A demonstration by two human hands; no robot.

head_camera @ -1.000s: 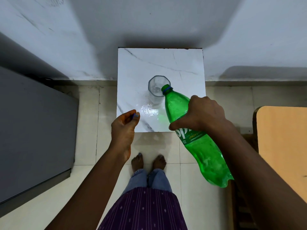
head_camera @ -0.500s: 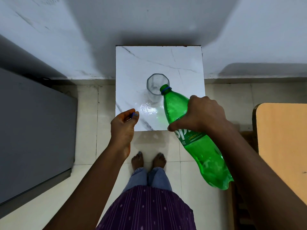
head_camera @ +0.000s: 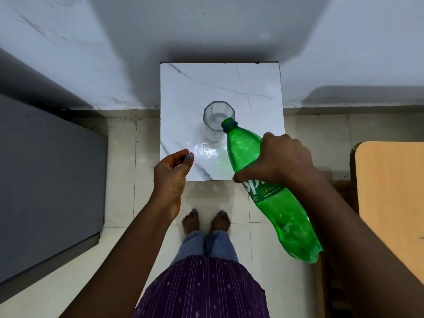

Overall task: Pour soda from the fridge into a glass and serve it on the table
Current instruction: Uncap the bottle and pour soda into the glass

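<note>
A clear faceted glass stands upright near the middle of a small white marble-topped table. My right hand grips a large green soda bottle around its upper body. The bottle is tilted, uncapped, with its open mouth at the glass's right rim. A little clear liquid shows in the bottom of the glass. My left hand hovers over the table's front left corner, pinching the small blue bottle cap between thumb and fingers.
A grey fridge stands at the left. A tan wooden tabletop fills the right edge. White wall lies behind the small table. My bare feet stand on pale floor tiles just in front of it.
The bottle has tipped a bit further and its mouth has come over the glass's rim. A little liquid now shows in the glass. My left hand stays put.
</note>
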